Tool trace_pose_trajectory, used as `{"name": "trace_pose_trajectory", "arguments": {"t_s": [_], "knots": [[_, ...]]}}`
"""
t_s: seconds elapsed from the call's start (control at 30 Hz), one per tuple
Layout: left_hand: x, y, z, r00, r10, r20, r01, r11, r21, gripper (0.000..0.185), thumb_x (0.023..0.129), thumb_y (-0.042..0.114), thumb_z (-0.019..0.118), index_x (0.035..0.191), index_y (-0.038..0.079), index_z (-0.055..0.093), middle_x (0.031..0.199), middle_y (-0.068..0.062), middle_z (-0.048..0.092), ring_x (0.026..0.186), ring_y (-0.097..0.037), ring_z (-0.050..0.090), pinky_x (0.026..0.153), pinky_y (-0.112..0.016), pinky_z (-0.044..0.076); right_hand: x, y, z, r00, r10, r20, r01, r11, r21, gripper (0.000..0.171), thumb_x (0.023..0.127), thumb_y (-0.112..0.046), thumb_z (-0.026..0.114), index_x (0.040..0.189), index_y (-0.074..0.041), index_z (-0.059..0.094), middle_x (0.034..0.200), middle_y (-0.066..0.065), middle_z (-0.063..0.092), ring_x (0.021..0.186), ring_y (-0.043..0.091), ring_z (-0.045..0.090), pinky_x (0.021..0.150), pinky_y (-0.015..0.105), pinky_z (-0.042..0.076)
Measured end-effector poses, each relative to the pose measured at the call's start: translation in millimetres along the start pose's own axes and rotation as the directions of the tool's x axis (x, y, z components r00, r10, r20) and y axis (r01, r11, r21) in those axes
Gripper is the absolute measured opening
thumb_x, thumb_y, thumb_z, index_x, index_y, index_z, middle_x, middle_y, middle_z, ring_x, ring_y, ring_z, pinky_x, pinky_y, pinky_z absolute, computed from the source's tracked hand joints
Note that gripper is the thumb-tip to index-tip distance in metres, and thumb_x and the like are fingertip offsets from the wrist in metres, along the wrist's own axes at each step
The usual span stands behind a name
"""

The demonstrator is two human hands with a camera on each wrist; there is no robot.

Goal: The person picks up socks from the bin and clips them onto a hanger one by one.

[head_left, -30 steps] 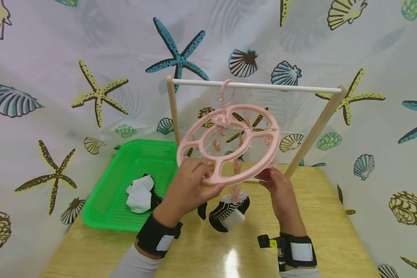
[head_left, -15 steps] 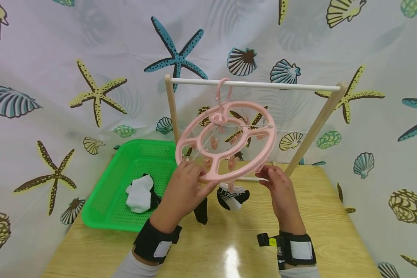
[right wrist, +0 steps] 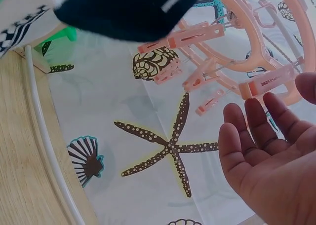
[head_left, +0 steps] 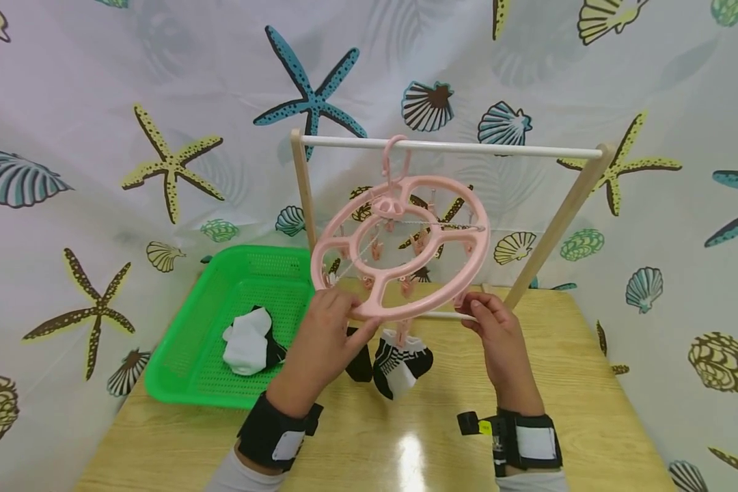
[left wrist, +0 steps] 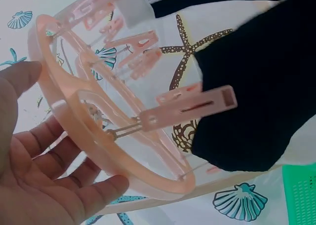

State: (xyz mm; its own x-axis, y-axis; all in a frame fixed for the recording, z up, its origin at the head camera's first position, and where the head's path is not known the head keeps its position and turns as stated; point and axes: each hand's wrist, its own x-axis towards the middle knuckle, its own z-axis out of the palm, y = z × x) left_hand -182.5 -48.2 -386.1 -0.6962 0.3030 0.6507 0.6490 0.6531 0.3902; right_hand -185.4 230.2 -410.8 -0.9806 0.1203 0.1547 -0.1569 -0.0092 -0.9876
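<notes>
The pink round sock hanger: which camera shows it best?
The head view: the whole pink hanger shows, hooked on the white rail, both hands at its near rim. The left wrist view shows only part of the ring and some clips; the right wrist view shows a corner with clips.

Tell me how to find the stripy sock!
Look at the wooden rack on the yellow table, where a round pink peg hanger hangs from the white bar. Below its near edge, between the two hands, a black-and-white striped sock hangs from a peg. The sock beside it is plain black.
</notes>
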Motion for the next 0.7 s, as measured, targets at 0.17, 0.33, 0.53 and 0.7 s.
{"name": "trace_pose_trajectory", "arguments": {"t_s": [0.17,0.33,0.53,0.7], "knots": [[1.2,-3.0,-1.8,0.998,0.043,-0.048,-0.043,0.999,0.002,0.030,0.085,0.028,0.080,0.096,0.006,0.063,0.089,-0.005,0.060,0.091,-0.028,0.054,0.079,-0.041,0.049,-1.1,-1.4,-0.4,0.999,0.029,-0.023,-0.030,0.999,-0.033,0.030,0.106,-0.023,0.049,0.125,-0.001,0.055,0.114,0.001,0.060,0.107,0.017,0.057,0.091,0.027,0.049],[2.4,-5.7,-2.3,0.995,0.071,-0.077,-0.073,0.997,-0.021,0.030,0.083,0.028,0.080,0.095,0.006,0.063,0.087,-0.003,0.060,0.094,-0.029,0.056,0.088,-0.043,0.049,-2.3,-2.4,-1.0,1.000,0.024,-0.018,-0.025,0.998,-0.058,0.031,0.106,-0.021,0.048,0.131,-0.002,0.051,0.118,0.001,0.056,0.109,0.017,0.054,0.094,0.033,0.045],[5.3,-5.4,0.9,0.986,0.122,-0.113,-0.128,0.991,-0.048,0.030,0.080,0.028,0.082,0.088,0.007,0.062,0.085,-0.002,0.060,0.086,-0.023,0.054,0.079,-0.038,0.049,-2.0,-1.4,-1.4,1.000,0.000,-0.001,0.000,0.999,-0.048,0.036,0.105,-0.025,0.051,0.133,-0.003,0.052,0.123,0.006,0.057,0.113,0.023,0.054,0.094,0.032,0.047],[5.2,-3.3,4.1,0.986,0.133,-0.102,-0.138,0.989,-0.048,0.030,0.081,0.026,0.083,0.087,0.006,0.063,0.085,-0.002,0.058,0.081,-0.020,0.052,0.074,-0.035,0.048,-2.7,-0.9,-0.1,1.000,0.005,0.012,-0.004,0.998,-0.059,0.039,0.105,-0.026,0.051,0.134,0.001,0.051,0.121,0.005,0.059,0.115,0.023,0.054,0.093,0.029,0.048]]}}
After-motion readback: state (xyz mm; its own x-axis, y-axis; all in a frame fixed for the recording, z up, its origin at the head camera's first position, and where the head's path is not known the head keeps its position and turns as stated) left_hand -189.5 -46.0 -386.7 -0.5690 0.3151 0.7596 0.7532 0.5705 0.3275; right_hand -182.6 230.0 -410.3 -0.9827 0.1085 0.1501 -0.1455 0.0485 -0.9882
